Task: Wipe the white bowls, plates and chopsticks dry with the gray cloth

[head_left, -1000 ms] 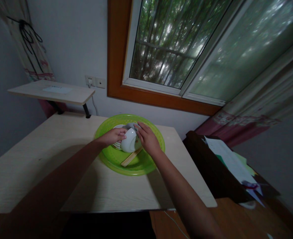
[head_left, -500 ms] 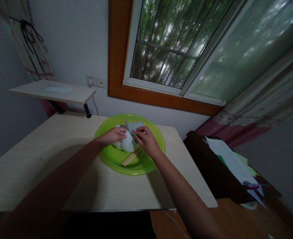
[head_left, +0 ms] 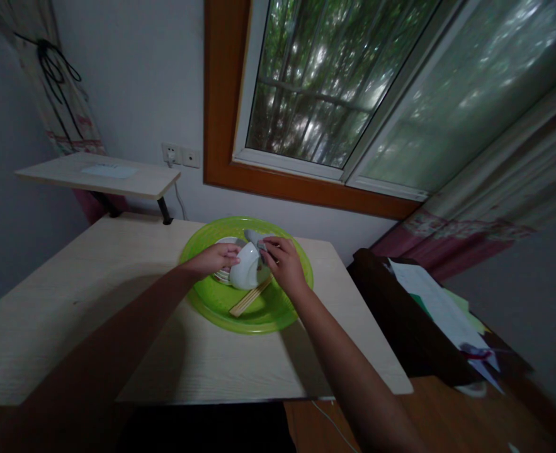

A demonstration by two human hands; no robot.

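A white bowl [head_left: 244, 272], tipped on its side, is pinched at its left rim by my left hand [head_left: 220, 257]. My right hand [head_left: 282, 259] grips a grey cloth [head_left: 255, 236] at the bowl's upper right edge; part of the cloth is hidden behind the fingers. Both hands are over a round green plastic basin [head_left: 211, 314]. Behind my left hand, white plates [head_left: 221, 277] lie in the basin, partly covered by the hand and bowl. A bundle of wooden chopsticks [head_left: 249, 299] rests in the basin in front of the bowl.
The basin stands on a light wooden table [head_left: 131, 327]. At the back left a small raised shelf [head_left: 70, 168] holds a sheet of paper. To the right is a dark brown piece of furniture [head_left: 400, 327] with papers on top. A window [head_left: 320, 88] is behind.
My right hand has shifted slightly right and up with the cloth, which now looks more bunched. More of the bowl shows. My left hand keeps its hold with hardly any movement.
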